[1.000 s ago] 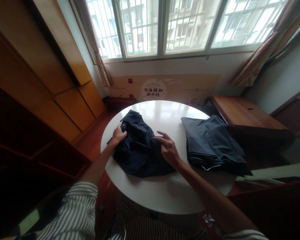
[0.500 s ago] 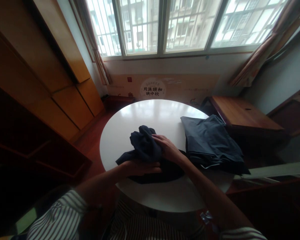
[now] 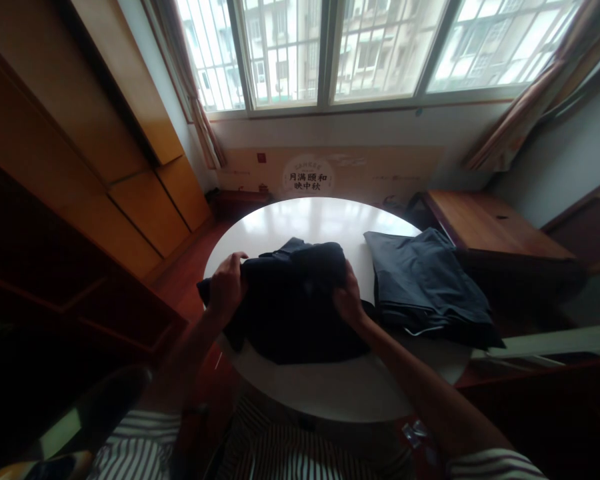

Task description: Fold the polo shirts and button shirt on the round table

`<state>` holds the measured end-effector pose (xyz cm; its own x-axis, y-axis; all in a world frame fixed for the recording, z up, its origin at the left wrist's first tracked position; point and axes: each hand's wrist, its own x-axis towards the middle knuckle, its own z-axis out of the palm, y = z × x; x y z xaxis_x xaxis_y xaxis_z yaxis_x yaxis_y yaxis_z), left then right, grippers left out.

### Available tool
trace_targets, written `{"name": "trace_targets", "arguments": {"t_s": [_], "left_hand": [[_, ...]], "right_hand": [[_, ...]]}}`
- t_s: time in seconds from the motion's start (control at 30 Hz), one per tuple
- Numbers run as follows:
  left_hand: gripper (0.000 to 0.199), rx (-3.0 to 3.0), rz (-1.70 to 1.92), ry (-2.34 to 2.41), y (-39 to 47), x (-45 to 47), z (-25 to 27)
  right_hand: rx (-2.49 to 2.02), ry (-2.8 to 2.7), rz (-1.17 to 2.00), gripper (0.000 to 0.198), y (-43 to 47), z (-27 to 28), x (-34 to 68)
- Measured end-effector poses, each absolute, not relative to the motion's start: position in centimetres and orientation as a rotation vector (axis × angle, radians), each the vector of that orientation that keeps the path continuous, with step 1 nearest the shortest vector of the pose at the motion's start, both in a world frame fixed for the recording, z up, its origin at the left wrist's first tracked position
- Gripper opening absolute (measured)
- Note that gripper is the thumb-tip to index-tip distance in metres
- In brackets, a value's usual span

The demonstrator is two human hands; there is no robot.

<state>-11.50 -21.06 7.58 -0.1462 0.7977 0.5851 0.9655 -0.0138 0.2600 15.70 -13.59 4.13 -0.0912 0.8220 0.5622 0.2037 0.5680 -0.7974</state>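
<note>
A dark navy garment (image 3: 295,307) spreads over the front half of the round white table (image 3: 300,390), its far edge lifted and partly folded over. My left hand (image 3: 229,283) grips it at the left side, fingers curled round the cloth. On the right side my right hand (image 3: 349,293) clasps the same garment, with its fingertips partly hidden behind the fabric. What kind of garment it is, I cannot tell. Apart from my hands, a folded dark grey-blue garment (image 3: 425,287) lies at the table's right, with a thin white cord at its near edge.
A wooden desk (image 3: 500,227) stands right of the table. Tall wooden cabinets (image 3: 135,213) line the left wall. Beyond the table is a wall with a printed banner (image 3: 380,167) under a barred window. A small clear plastic piece (image 3: 414,433) shows below the table's front right.
My hands have moved apart, the left one to the left and the right one slightly rightward. The bunched navy cloth is now spread wider between them.
</note>
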Motion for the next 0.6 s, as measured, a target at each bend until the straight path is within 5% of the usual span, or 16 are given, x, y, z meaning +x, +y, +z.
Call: {"name": "trace_targets", "arguments": {"t_s": [0.3,0.47,0.5,0.6], "left_hand": [[0.038,-1.969,-1.105,-2.074,-23.0,-6.8,7.3],[0.092,-2.101,-0.844,-2.457,-23.3,-5.8,6.2],[0.090,-2.139,-0.851,-2.447,-23.1,-6.0,6.0],[0.060,-2.340,-0.952,-2.322,-22.8,-6.4,6.0]], "right_hand": [[-0.337,-2.523,0.587,0.038,-15.3,3.2,15.0],[-0.284,-2.567,0.550,0.018,-15.8,3.7,14.8],[-0.322,-2.553,0.554,0.010,-15.8,3.9,14.9],[-0.481,-2.406,0.593,0.034,-15.6,4.7,15.3]]}}
